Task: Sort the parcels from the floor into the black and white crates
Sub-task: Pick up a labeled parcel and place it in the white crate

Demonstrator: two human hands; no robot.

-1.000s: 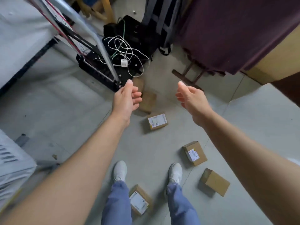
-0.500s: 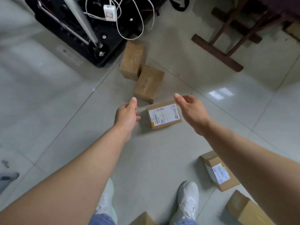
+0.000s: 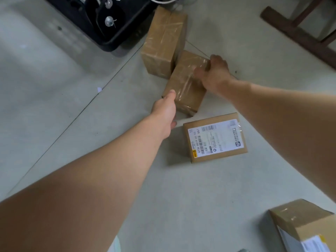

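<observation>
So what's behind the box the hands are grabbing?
Another taped brown box stands behind the held box, touching it. Further back sits a black base. Their touching sides are hidden.

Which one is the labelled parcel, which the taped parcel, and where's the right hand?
labelled parcel (image 3: 215,138), head view, white label.
taped parcel (image 3: 183,84), head view, shiny top face.
right hand (image 3: 214,74), head view, back of hand.
</observation>
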